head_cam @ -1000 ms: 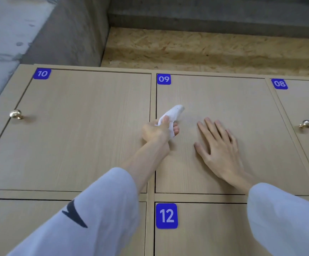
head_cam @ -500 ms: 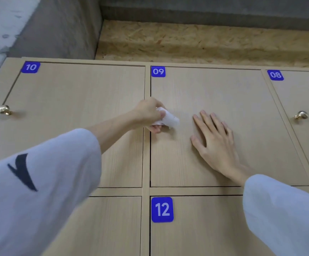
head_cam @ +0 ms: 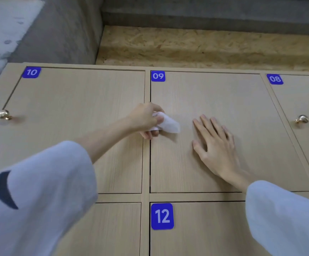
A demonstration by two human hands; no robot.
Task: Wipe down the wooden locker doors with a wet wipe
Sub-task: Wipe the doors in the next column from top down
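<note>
Left hand [head_cam: 146, 120] fingers [head_cam: 154, 133] clamp the wipe [head_cam: 168, 123], its free end trailing beyond them onto door 09 [head_cam: 224, 97]. Right hand [head_cam: 214, 143] lies flat, fingers [head_cam: 208, 124] apart, probably steadying the door against wiping pressure.

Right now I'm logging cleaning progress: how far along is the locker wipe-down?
No door visibly looks finished. In hand: the left hand grips the wet wipe at door 09's left edge, while the right hand rests flat on it. Doors 10, 08 and 12 remain.

Single head-worn camera looks forward and down, close to the locker doors [head_cam: 214, 100]
</note>
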